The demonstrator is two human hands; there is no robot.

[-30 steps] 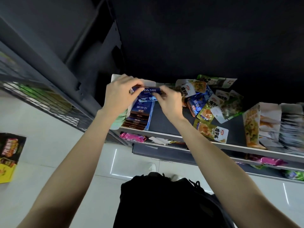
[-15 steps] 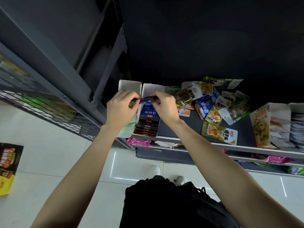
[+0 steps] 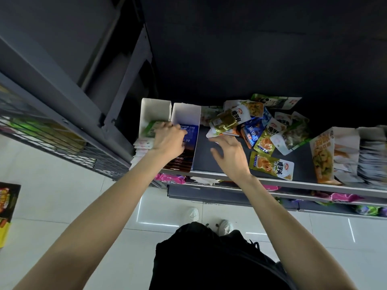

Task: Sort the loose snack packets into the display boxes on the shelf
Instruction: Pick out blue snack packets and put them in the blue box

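On the dark shelf [image 3: 217,162] two white display boxes stand at the left. The outer box [image 3: 155,107] holds green packets, the inner box [image 3: 185,111] a row of blue packets. My left hand [image 3: 169,141] reaches into the inner box, its fingers curled on the rearmost blue packet [image 3: 191,132]. Just to the right, my right hand [image 3: 230,153] hovers over bare shelf with fingers spread and holds nothing. Its fingertips are close to the pile of loose packets [image 3: 261,126]. A single yellow-green packet [image 3: 272,165] lies near the shelf's front edge.
More filled display boxes [image 3: 335,155] stand at the shelf's right end. Pink packets [image 3: 170,178] lie on the lower shelf. A wire mesh panel [image 3: 52,139] and grey upright [image 3: 125,97] border the left. A printed carton [image 3: 8,201] sits on the tiled floor.
Both hands held a blue packet above the inner box. It now stands in the box under my left hand, and my right hand has let go and moved right toward the pile.
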